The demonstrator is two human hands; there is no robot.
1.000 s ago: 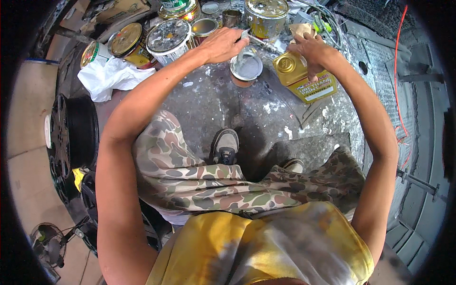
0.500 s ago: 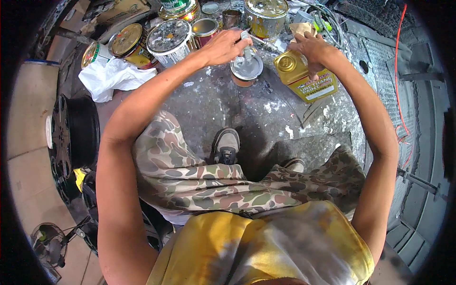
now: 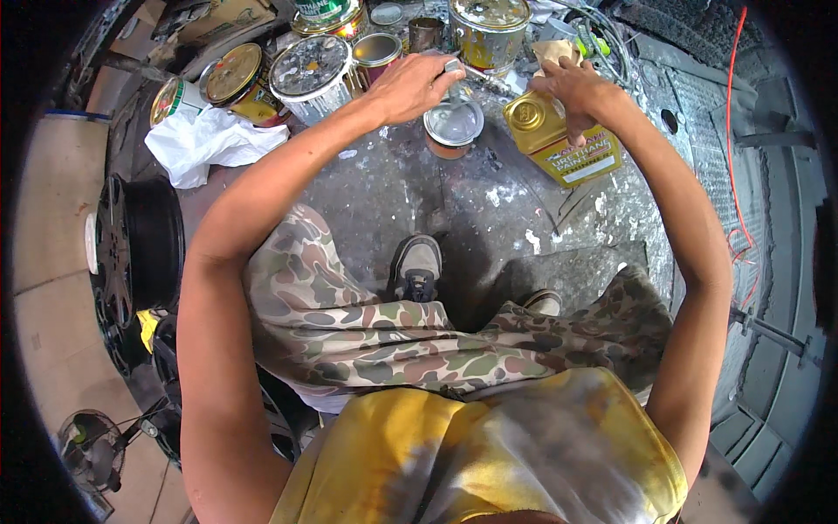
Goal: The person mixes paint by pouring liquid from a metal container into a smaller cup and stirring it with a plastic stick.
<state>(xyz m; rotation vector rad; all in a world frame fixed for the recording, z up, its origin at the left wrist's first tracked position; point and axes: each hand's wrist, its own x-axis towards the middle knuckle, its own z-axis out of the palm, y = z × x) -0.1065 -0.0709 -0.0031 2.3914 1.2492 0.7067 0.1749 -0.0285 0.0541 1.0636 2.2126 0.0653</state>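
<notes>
My left hand [image 3: 416, 88] is closed on a grey, paint-coated stir stick [image 3: 452, 66]. The stick points down into a small round can [image 3: 453, 125] of grey liquid, whose surface shines. To the right, my right hand [image 3: 573, 91] grips the top of a gold rectangular metal can [image 3: 559, 144] with a round gold cap. Its thumb lies down the can's side, while the fingers reach over the top edge beside a crumpled tan paper [image 3: 555, 52]. The hand itself hides part of the can's top.
Behind stand paint-smeared tins, among them a white bucket [image 3: 312, 70], an open tin [image 3: 377, 51] and a large gold tin [image 3: 490, 35]. A white plastic sheet [image 3: 209, 144] lies left, near a black wheel rim [image 3: 140, 253]. A red hose [image 3: 733, 148] runs along the right.
The stick has shifted slightly in my left hand above the small can. The liquid's surface looks lighter and shinier. My right hand and the gold can stay almost still.
</notes>
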